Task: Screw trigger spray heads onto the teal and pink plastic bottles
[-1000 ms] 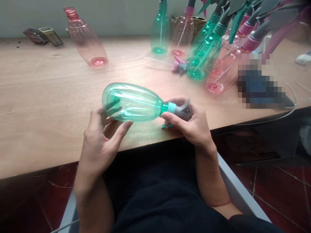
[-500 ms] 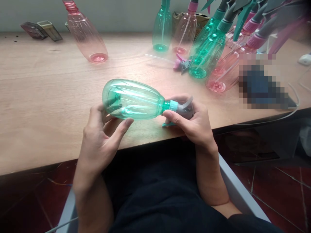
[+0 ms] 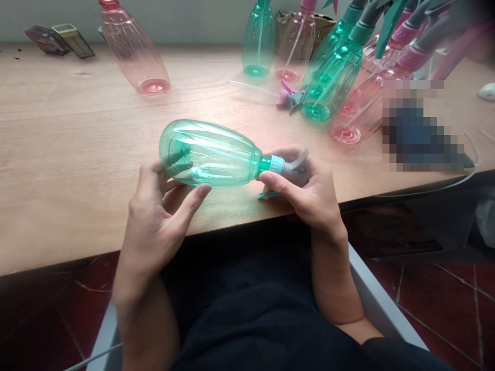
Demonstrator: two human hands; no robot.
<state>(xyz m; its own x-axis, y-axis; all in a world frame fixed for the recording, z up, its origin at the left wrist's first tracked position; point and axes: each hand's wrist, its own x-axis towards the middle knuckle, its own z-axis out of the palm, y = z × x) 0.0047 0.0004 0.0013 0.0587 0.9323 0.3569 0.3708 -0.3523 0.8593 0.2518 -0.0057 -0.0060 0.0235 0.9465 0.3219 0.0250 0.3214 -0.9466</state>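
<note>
A clear green spray bottle [image 3: 216,154] lies sideways in the air over the table's front edge, its base to the left. My left hand [image 3: 160,216] cradles the base end, fingers behind and beneath it, thumb along the lower side. Around the neck and the grey spray head [image 3: 296,172] my right hand [image 3: 317,198] is closed, thumb near the light teal collar [image 3: 276,164]. Part of the teal trigger [image 3: 267,195] shows under that thumb. The bottle covers some of my left fingertips.
A pink bottle without a spray head [image 3: 133,51] stands at back left. A loose pink-and-grey spray head [image 3: 290,98] lies by several green and pink spray bottles [image 3: 328,77]. A blurred-out object [image 3: 421,134] and a white cable [image 3: 425,192] are at right; small boxes [image 3: 58,40] at back left.
The view has shifted slightly, so the table and bottles sit a little higher in it. Both hands keep their hold on the green spray bottle.
</note>
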